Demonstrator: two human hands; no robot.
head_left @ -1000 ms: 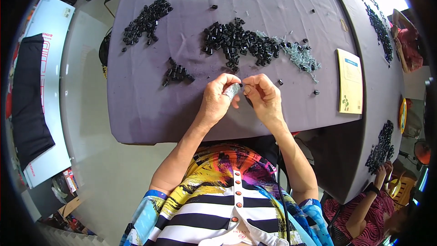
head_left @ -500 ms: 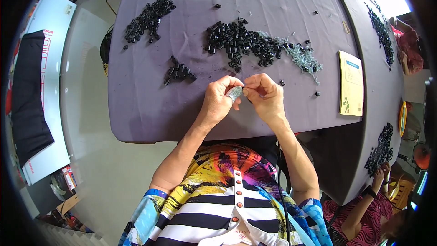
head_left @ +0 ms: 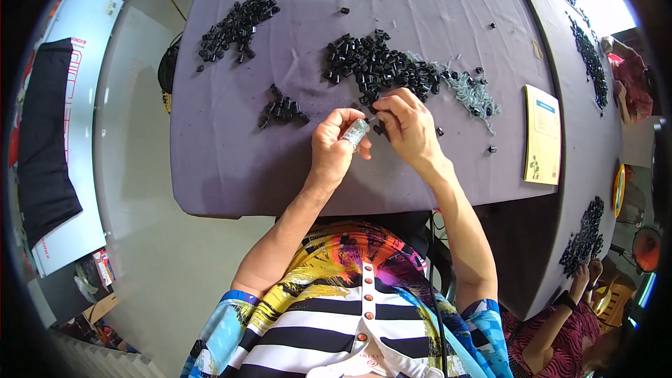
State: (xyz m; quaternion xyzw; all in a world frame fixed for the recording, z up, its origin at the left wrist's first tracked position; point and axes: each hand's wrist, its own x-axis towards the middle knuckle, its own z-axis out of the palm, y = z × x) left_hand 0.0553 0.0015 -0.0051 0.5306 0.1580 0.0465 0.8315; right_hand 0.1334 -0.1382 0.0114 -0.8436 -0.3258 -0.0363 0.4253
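Observation:
My left hand [head_left: 331, 145] is closed in a pinch over the near part of the table. Along its thumb runs a silvery, speckled band [head_left: 355, 131], which looks like a wrap. A dark speck shows at its fingertips, too small to name. My right hand [head_left: 409, 128] is a little apart from the left, its thumb and forefinger closed. A small black piece [head_left: 379, 128] shows under its fingertips. Just beyond both hands lies a large heap of short black cylindrical caps [head_left: 357, 63]. Thin clear-grey pins [head_left: 473, 92] are piled at the heap's right end.
Smaller groups of black caps lie at the far left [head_left: 238, 24] and left [head_left: 281, 110] on the grey tablecloth [head_left: 231, 154]. A yellow booklet [head_left: 541, 134] rests near the right edge. At another table, a person's hands [head_left: 586, 274] are beside a further cap pile [head_left: 584, 238].
My hands have come apart; the right one has moved up toward the cap heap, while the left keeps its pinch. The whole view has shifted slightly.

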